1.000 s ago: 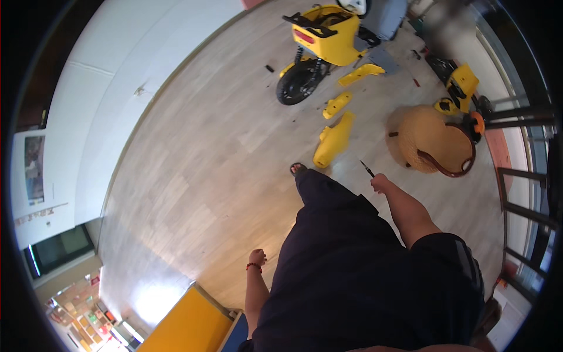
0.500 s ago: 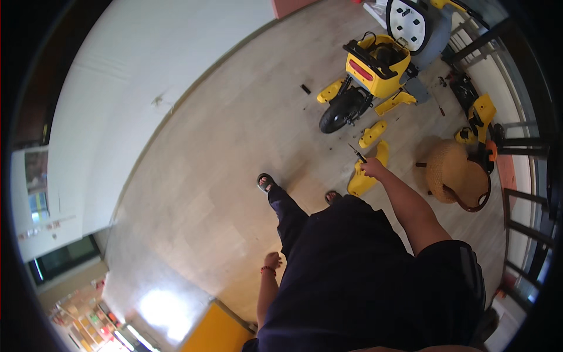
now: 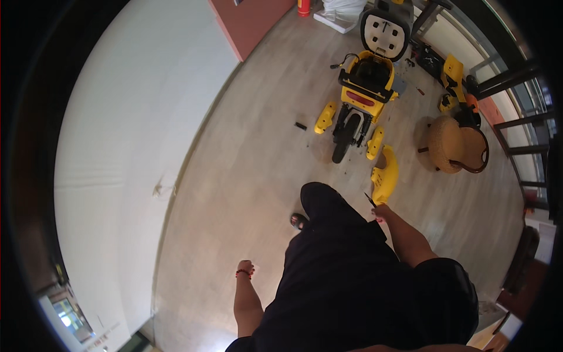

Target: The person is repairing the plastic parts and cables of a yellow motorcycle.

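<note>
My right hand (image 3: 380, 213) is closed on a slender dark tool (image 3: 370, 200) with a thin tip, held at my right side near a curved yellow panel (image 3: 388, 175) on the floor. My left hand (image 3: 246, 268), with a red bead bracelet at the wrist, hangs low at my left side, fingers curled; whether it holds anything is hidden. Ahead stands a yellow scooter (image 3: 368, 100) with its seat (image 3: 383, 35) raised and its rear wheel (image 3: 345, 136) facing me. Small yellow panels (image 3: 325, 117) lie either side of that wheel.
A white wall (image 3: 111, 135) runs along my left. At the right are a wicker chair (image 3: 443, 144) and dark railings (image 3: 522, 149). More yellow parts (image 3: 453, 76) lie beyond the chair. A red cylinder (image 3: 304, 8) and white bags (image 3: 339, 10) sit at the back.
My view has turned to face the scooter's rear more squarely, and my feet have stepped. My right hand still grips the tool; my left hand still hangs at my side.
</note>
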Motion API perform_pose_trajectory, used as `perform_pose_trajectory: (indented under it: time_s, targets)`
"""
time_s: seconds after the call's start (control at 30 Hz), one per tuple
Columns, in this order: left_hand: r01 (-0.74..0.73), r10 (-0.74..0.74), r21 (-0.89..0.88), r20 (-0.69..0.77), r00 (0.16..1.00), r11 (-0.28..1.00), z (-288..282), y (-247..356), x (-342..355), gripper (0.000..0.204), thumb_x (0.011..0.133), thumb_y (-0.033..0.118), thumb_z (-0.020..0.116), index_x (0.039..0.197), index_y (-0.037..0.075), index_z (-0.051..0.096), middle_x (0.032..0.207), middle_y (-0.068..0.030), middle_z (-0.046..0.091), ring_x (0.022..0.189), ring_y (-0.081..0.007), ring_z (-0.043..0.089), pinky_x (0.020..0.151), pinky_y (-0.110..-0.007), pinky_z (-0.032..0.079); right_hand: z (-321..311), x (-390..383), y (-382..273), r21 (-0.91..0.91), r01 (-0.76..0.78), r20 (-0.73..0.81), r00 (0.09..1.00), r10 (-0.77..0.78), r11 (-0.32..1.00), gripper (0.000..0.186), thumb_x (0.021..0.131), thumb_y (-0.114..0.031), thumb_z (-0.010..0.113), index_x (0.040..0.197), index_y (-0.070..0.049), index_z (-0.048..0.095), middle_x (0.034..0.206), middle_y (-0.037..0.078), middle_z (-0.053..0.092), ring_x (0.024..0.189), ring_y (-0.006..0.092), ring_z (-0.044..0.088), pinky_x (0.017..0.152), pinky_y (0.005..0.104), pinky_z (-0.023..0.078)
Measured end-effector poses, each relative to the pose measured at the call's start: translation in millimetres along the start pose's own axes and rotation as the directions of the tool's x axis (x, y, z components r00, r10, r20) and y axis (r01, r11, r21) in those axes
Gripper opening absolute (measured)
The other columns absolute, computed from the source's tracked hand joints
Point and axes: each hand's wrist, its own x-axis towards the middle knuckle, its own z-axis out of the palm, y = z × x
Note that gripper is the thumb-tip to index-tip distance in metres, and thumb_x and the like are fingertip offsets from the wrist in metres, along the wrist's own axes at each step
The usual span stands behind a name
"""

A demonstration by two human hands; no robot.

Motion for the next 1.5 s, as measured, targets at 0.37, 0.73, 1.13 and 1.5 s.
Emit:
perform_pose_trajectory:
  time_s: [0.37, 0.73, 1.13, 1.5]
  targets:
    - [-0.416, 0.411, 0.238, 0.071, 0.909, 0.878, -93, 341, 45, 0.036, 0.088, 0.021, 0.051, 0.119, 0.004, 0.057, 0.088, -0.0121, 0.067, 0.063, -0.0200, 0.065, 0.052, -0.031, 0.051, 86, 31, -212, 0.153, -0.112, -0.010, 0.993, 0.115, 0.982, 0.020, 0.092, -0.021, 0.056, 0.091, -0.002, 0.063, 0.071, 0.011, 0.058, 0.061, 0.0237, 0.056, 0.057, 0.0423, 0.049]
    - [-0.349, 0.300, 0.508, 0.179, 0.937, 0.788, -180, 658, 87, 0.024, 0.088, 0.022, 0.045, 0.089, 0.006, 0.063, 0.073, -0.0063, 0.062, 0.056, -0.0196, 0.060, 0.049, -0.033, 0.047, 27, -6, -552, 0.228, 0.595, -0.247, 0.801, -0.546, 0.770, 0.029, 0.079, -0.028, 0.059, 0.082, 0.000, 0.068, 0.075, 0.021, 0.065, 0.070, 0.0344, 0.065, 0.061, 0.0415, 0.051]
    - [-0.767, 0.499, 0.642, 0.668, 0.551, -0.011, -81, 1130, 72, 0.031, 0.089, 0.024, 0.052, 0.110, 0.002, 0.058, 0.085, -0.0125, 0.066, 0.063, -0.0199, 0.063, 0.055, -0.032, 0.051, 183, 25, -513, 0.711, -0.283, 0.067, 0.939, 0.338, 0.644, 0.016, 0.087, -0.017, 0.062, 0.090, -0.001, 0.063, 0.082, 0.016, 0.062, 0.066, 0.0282, 0.061, 0.060, 0.0456, 0.054]
    - [-0.756, 0.506, 0.597, 0.581, 0.637, 0.268, 116, 1386, 7, 0.027, 0.088, 0.021, 0.050, 0.097, -0.001, 0.062, 0.078, -0.0093, 0.063, 0.059, -0.0168, 0.058, 0.054, -0.030, 0.048, 44, 96, -785, 0.947, -0.064, 0.017, 0.989, 0.148, 0.314, 0.019, 0.085, -0.021, 0.062, 0.086, -0.002, 0.062, 0.067, 0.010, 0.051, 0.061, 0.0268, 0.057, 0.054, 0.0398, 0.052]
